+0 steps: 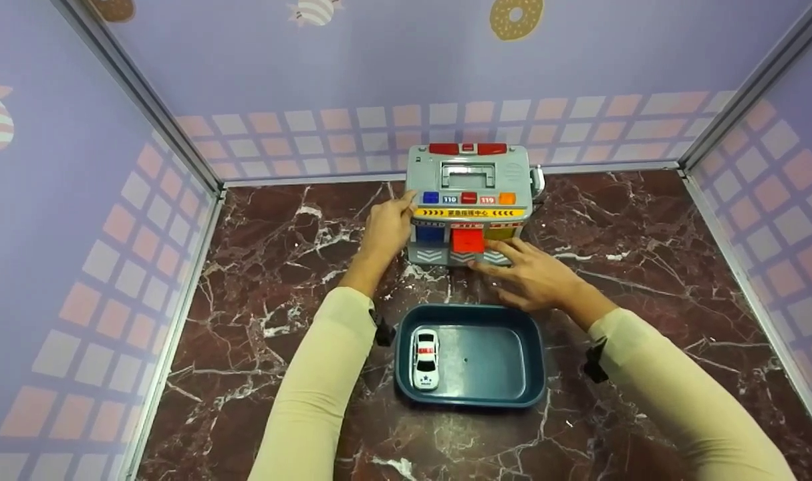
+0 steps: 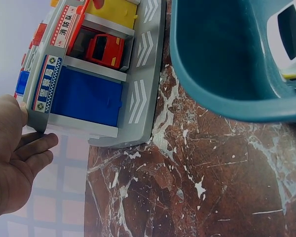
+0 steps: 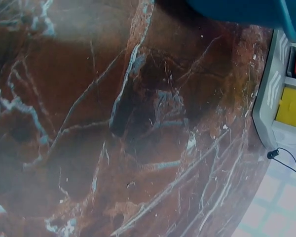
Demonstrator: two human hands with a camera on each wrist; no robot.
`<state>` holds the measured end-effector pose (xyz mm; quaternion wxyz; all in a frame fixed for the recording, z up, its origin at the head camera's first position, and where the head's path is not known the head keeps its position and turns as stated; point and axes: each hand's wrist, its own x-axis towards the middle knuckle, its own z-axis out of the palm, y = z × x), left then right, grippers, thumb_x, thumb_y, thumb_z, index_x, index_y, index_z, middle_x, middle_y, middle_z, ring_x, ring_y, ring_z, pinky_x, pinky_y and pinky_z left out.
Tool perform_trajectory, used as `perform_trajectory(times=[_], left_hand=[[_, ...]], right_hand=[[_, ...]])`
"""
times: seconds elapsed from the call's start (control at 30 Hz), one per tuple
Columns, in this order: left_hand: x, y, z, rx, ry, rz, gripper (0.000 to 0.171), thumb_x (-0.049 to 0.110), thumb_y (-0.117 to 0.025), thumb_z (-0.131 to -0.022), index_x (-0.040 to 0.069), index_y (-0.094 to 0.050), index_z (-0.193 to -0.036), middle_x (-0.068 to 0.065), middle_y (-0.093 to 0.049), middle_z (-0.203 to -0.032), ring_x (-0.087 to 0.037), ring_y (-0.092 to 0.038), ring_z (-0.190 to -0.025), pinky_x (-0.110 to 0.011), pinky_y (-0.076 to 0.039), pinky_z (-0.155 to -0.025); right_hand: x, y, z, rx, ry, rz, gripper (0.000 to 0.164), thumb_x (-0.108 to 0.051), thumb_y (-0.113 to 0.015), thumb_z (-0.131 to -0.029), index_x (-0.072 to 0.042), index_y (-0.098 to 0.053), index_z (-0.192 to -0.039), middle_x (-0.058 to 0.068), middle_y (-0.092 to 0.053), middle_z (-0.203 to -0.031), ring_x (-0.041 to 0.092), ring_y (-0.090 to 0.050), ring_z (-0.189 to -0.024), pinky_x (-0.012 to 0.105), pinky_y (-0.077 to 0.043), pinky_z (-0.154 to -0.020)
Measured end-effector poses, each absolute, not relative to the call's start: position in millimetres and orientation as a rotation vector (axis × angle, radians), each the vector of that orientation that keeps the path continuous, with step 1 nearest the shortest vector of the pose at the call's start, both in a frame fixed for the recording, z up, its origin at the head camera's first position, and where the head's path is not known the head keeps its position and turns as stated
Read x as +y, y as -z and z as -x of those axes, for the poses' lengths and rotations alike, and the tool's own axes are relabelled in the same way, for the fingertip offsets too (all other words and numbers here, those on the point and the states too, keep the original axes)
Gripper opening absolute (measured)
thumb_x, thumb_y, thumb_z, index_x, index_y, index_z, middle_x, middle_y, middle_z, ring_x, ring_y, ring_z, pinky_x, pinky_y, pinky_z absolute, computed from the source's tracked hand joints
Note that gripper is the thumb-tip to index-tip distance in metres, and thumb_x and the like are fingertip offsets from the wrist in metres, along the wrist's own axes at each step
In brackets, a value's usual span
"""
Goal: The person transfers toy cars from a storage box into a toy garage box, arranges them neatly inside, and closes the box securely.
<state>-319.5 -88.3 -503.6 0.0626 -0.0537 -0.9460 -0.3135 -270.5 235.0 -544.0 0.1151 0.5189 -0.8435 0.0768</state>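
A grey toy emergency station (image 1: 468, 177) with a carry handle stands near the back wall. Its middle red door (image 1: 468, 240) is swung up, and a red toy car (image 2: 106, 50) shows inside that bay in the left wrist view. The blue door (image 2: 86, 96) beside it is down. My left hand (image 1: 387, 227) holds the station's left edge, its lower fingers bent against the side. My right hand (image 1: 529, 272), fingers spread, is in front of the station by the red door; whether the fingertips touch is unclear. The right wrist view leaves that hand out.
In front of the station sits a dark teal tray (image 1: 406, 394), with a white toy police car (image 1: 426, 361) along its left side. Patterned panels (image 1: 352, 73) enclose the brown marbled surface (image 1: 279, 287). A thin black cable (image 3: 288, 160) lies beside the station.
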Motion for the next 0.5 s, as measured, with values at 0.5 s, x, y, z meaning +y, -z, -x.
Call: perform_trajectory(times=[0.5], left_hand=[[-87.6, 504.0, 320.3, -2.863, 0.958, 0.148, 0.04, 0.032, -0.058, -0.115, 0.025, -0.067, -0.154, -0.011, -0.073, -0.147, -0.039, -0.071, -0.136, -0.054, -0.057, -0.114]], right_hand=[[208.7, 526.6, 282.9, -2.427, -0.246, -1.158, 0.057, -0.035, -0.074, -0.105, -0.022, -0.061, -0.159, 0.022, -0.056, -0.157, 0.047, -0.057, -0.139, 0.066, -0.052, -0.113]])
